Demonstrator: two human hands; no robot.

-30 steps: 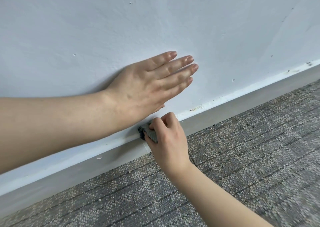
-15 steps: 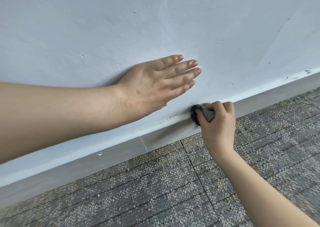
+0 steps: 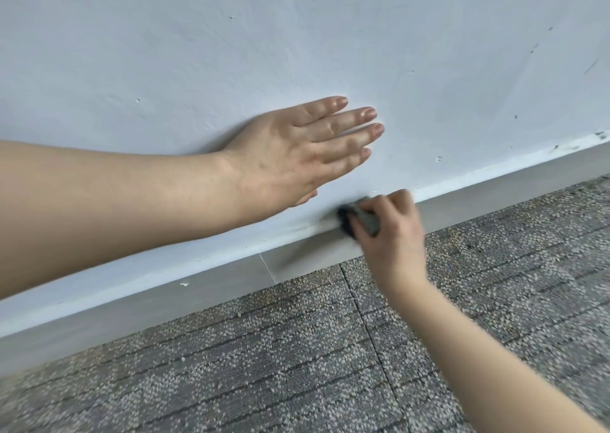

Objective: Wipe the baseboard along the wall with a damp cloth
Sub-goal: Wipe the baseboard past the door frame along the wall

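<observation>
A grey baseboard (image 3: 204, 286) runs diagonally along the foot of the pale wall (image 3: 297, 43), rising to the right. My right hand (image 3: 392, 234) grips a small dark grey cloth (image 3: 361, 218) and holds it against the baseboard's top edge; the hand is blurred. My left hand (image 3: 297, 155) lies flat on the wall just above and left of the cloth, fingers straight and pointing right. Dark specks mark the top edge of the baseboard at the far right (image 3: 574, 144).
Grey speckled carpet tiles (image 3: 297, 366) cover the floor below the baseboard. A thin vertical joint (image 3: 266, 266) splits the baseboard left of the cloth. The wall has small dents and scuffs.
My right hand slid the cloth rightward along the baseboard's top edge, past the joint, and sits slightly left of where it was half a second ago. My left hand stayed flat on the wall.
</observation>
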